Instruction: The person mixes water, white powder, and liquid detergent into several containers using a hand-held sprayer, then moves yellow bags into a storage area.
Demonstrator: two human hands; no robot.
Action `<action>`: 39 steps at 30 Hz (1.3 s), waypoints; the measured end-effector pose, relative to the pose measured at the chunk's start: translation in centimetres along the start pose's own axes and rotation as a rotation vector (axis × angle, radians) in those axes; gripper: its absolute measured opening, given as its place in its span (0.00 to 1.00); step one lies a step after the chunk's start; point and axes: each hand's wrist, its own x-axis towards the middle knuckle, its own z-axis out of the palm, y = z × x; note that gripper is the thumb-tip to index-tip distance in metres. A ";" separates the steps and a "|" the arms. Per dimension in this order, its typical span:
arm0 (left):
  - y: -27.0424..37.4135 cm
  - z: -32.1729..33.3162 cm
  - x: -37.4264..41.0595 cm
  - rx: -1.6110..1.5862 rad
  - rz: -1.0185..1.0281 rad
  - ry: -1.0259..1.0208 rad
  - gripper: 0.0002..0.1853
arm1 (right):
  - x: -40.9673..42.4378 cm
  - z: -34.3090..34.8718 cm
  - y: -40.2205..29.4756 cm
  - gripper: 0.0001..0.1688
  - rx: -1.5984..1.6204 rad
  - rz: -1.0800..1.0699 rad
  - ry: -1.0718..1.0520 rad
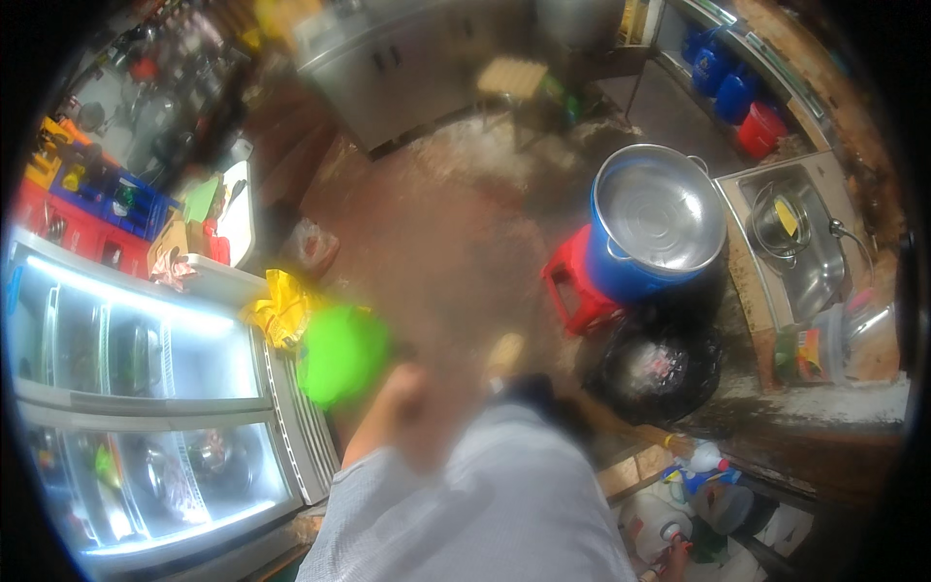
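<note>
My left hand (404, 384) hangs low at my left side, blurred, its fingers seemingly curled. Close by on its left is a bright green rounded thing (342, 356), also blurred. Whether the hand touches or holds it, I cannot tell. A crumpled yellow plastic bag (280, 309) lies just beyond the green thing, by the corner of a lit glass-door display fridge (273, 407). My right hand is out of view. Under me show a light grey shirt (502, 502) and one foot (505, 353) on the reddish-brown floor (436, 233).
At right, a large metal basin (654, 211) tops a blue drum (607, 269) beside a red plastic stool (574, 284). A black rubbish bag (647, 371) sits nearer. Beyond are a steel sink (822, 269) holding a pot, a small stool (511, 78) and a steel cabinet (393, 80).
</note>
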 end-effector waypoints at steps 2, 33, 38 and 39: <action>-4.0 -2.0 1.4 0.120 0.087 0.017 0.08 | 0.2 1.3 0.0 0.41 0.000 -0.005 -0.011; -3.5 -0.2 5.0 0.160 0.241 -0.144 0.08 | 2.6 -1.1 3.2 0.32 0.052 -0.064 0.051; -4.5 0.8 6.1 0.146 0.288 -0.167 0.08 | 2.1 -0.5 3.5 0.31 0.098 -0.089 0.031; -4.6 0.1 5.4 0.168 0.258 -0.135 0.08 | 0.6 1.0 3.1 0.31 0.104 -0.093 0.043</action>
